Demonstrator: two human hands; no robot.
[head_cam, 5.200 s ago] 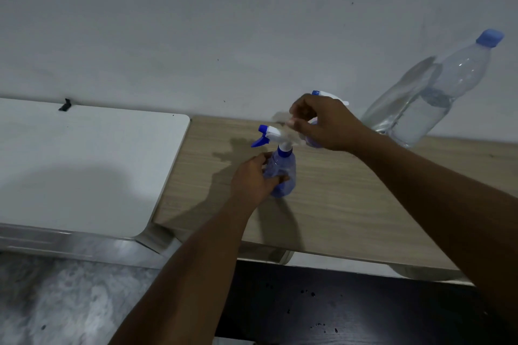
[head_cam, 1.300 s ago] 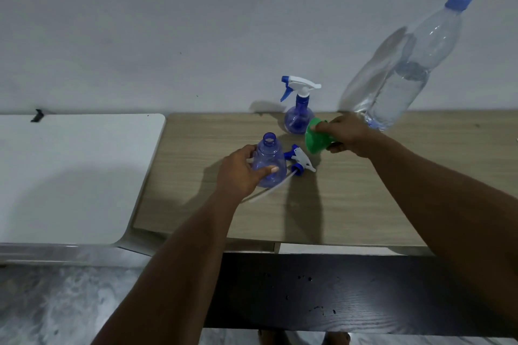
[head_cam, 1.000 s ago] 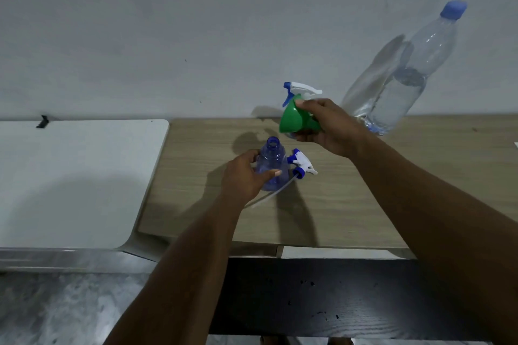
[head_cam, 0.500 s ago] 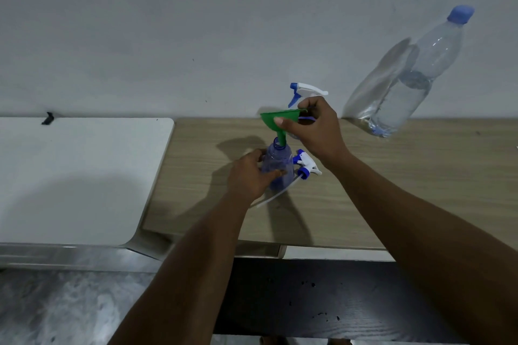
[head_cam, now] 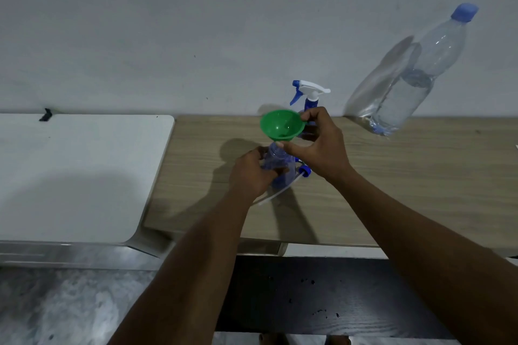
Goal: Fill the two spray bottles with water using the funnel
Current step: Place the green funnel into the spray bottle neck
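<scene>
The green funnel (head_cam: 281,126), lifted a second ago, is now seated in the neck of the uncapped spray bottle (head_cam: 274,155), its rim pinched by the right hand (head_cam: 318,148). The bottle is gripped on the wooden table (head_cam: 392,190) by the left hand (head_cam: 251,175), so pouring can be begun.

I see a plain pale grey wall (head_cam: 168,22) across the far half of my feed, with a few small dark specks on it. On the right, a light wood-grain surface (head_cam: 420,190) stands against it. Just beside that on the left is a white top (head_cam: 70,176) with rounded corners and a shiny metal rim (head_cam: 56,255) along its near side. A small black object (head_cam: 45,115) sits at its far edge. Nearer me are a black wood-grain panel (head_cam: 336,302) and a mottled grey floor (head_cam: 56,311). The light is dim, and shadows fall leftward.
</scene>
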